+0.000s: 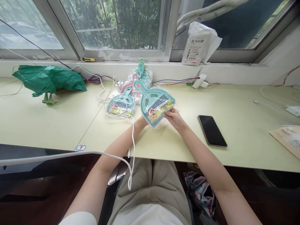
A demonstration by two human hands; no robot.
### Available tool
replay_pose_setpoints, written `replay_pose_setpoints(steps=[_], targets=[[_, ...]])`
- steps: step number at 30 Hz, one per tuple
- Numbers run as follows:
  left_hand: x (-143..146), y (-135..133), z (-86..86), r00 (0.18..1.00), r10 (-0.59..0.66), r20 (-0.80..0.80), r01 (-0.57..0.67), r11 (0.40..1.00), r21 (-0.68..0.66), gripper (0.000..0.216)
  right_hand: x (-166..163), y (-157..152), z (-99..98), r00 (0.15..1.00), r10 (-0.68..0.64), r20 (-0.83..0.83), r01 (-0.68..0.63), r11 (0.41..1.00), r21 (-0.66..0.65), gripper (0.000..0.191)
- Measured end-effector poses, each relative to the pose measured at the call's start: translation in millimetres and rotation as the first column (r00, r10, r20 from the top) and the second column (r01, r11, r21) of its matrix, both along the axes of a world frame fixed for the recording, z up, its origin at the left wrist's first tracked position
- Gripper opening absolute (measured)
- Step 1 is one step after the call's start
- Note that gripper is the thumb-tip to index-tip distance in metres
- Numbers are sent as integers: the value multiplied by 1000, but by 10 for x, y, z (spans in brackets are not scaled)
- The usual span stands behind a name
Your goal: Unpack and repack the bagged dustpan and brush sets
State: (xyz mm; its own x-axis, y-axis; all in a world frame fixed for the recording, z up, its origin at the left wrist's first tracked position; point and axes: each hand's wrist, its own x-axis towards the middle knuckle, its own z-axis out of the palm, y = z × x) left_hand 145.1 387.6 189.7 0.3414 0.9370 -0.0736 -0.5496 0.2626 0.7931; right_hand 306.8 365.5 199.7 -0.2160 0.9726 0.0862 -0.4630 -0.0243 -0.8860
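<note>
A mint-green dustpan and brush set (156,103) in clear plastic wrap is held tilted above the table, its printed label facing me. My right hand (172,116) pinches its lower right edge, thumb on the label. Behind the pan's lower left edge goes my left hand (144,121), holding it from underneath; its fingers are hidden. Just left lies another wrapped green dustpan set (120,104) with a white cable across it. A pink dustpan set (131,84) and a row of nested green ones (145,76) lie behind.
A white cable (133,140) hangs in front of my left forearm. The phone (212,131) lies to the right, a green plastic bag (49,79) at far left. On the sill are a screwdriver (89,59) and a plastic-wrapped box (194,48). A paper packet (287,139) lies far right.
</note>
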Motion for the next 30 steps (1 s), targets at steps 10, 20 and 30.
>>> replay_pose_setpoints(steps=[10,20,30], targets=[[-10,11,218,992,106,62,-117,971,208,62,114,124,-27,957,-276,-88,279,960,23,33],[20,-12,145,946,171,-276,-91,956,279,42,188,181,-81,959,-274,-67,274,962,-11,26],[17,-48,174,955,100,-279,-29,968,247,57,202,192,-62,951,-308,-38,306,951,-55,24]])
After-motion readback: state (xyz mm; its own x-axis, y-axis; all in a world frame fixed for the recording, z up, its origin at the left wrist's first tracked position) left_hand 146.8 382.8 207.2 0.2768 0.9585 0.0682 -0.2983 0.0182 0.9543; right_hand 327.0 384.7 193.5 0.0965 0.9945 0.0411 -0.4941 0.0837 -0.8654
